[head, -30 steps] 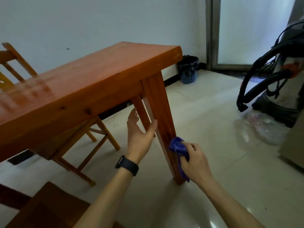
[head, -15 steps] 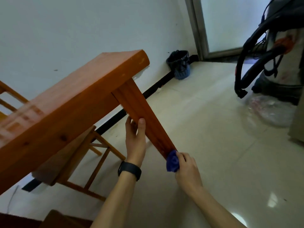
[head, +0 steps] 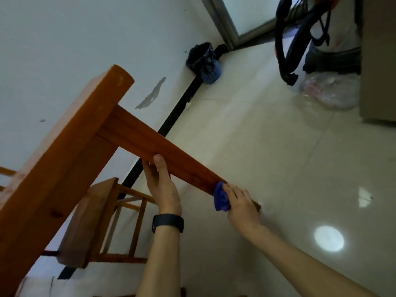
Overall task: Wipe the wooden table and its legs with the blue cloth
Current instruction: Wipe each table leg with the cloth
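The view is strongly tilted. The wooden table point(head: 64, 151) shows its thick edge at the left, and one reddish leg point(head: 150, 144) slants down to the tiled floor. My left hand point(head: 162, 185), with a black band on the wrist, grips the leg about halfway down, thumb on its front face. My right hand point(head: 240, 202) holds the bunched blue cloth point(head: 221, 199) against the leg's lowest part, close to the floor. The foot of the leg is mostly hidden behind this hand.
A wooden chair point(head: 100, 228) stands under the table behind the leg. A dark bin point(head: 204, 62) sits by the white wall. A vacuum cleaner with black hoses point(head: 300, 39) and a clear plastic bag point(head: 330, 91) lie on the floor at the upper right.
The camera has tilted further and dropped lower. My right hand and the cloth have slid down the leg to near the floor. My left hand has kept its grip on the leg.
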`<state>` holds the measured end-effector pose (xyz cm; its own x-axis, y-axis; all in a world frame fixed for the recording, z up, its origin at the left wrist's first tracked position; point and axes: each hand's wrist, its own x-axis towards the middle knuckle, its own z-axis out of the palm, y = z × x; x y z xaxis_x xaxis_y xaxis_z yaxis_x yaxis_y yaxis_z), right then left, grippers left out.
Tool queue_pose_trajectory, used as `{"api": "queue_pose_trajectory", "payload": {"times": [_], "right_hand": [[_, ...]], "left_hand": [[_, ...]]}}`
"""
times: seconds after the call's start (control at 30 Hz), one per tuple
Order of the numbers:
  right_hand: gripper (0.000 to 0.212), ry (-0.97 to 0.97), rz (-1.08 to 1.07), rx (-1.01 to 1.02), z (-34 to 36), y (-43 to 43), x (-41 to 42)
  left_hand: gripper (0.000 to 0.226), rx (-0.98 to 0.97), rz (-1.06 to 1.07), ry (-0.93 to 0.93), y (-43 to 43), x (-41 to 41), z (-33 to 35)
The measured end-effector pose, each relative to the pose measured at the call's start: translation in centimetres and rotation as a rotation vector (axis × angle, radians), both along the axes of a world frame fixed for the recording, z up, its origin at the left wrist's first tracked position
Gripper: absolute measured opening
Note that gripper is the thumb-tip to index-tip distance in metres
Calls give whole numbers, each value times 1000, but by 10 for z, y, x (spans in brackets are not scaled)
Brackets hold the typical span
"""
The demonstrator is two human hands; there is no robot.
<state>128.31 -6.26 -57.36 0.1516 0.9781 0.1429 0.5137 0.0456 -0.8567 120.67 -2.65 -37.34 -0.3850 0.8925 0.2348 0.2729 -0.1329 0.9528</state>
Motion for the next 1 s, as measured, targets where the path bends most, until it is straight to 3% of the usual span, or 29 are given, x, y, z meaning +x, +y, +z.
{"api": "queue_pose_trajectory", "payload": {"times": [0.07, 0.13, 0.23, 0.3, 0.37, 0.43, 0.5, 0.63, 0.73, 0.8, 0.93, 1.0], "right_hand": [[59, 66, -23, -319, -32, -10, 6], [50, 155, -96, -423, -42, -14, 10], [52, 397, -235, -246, -16, -13, 0], [54, 497, -258, 27, 23, -10, -11], [58, 390, -251, 277, 56, -6, -22], [66, 154, -198, 397, 62, 0, -31], [83, -2, -141, 340, 36, 1, -35], [102, 18, -179, 98, -18, -7, -31], [88, 167, -191, 60, -5, -9, -31], [78, 253, -201, 197, 23, -7, -28], [63, 137, -119, 492, 76, 7, -30], [62, 78, -80, 494, 65, 8, -30]], "left_hand": [[79, -5, 4, -3, -1, 3, 1], [79, 9, 23, 12, 0, 5, 0], [72, 44, 63, 21, 4, 8, -8], [63, 65, 76, 15, 7, 7, -12], [58, 77, 80, 15, 9, 4, -15], [59, 81, 66, 45, 10, 0, -16], [55, 82, 48, 64, 10, -5, -16], [54, 98, 10, 65, 10, -10, -16], [52, 95, 2, 82, 8, -8, -13], [54, 78, 3, 63, 8, -9, -11], [62, 39, -10, 43, 6, -14, -10], [67, 42, -18, 46, 5, -13, -7]]}}
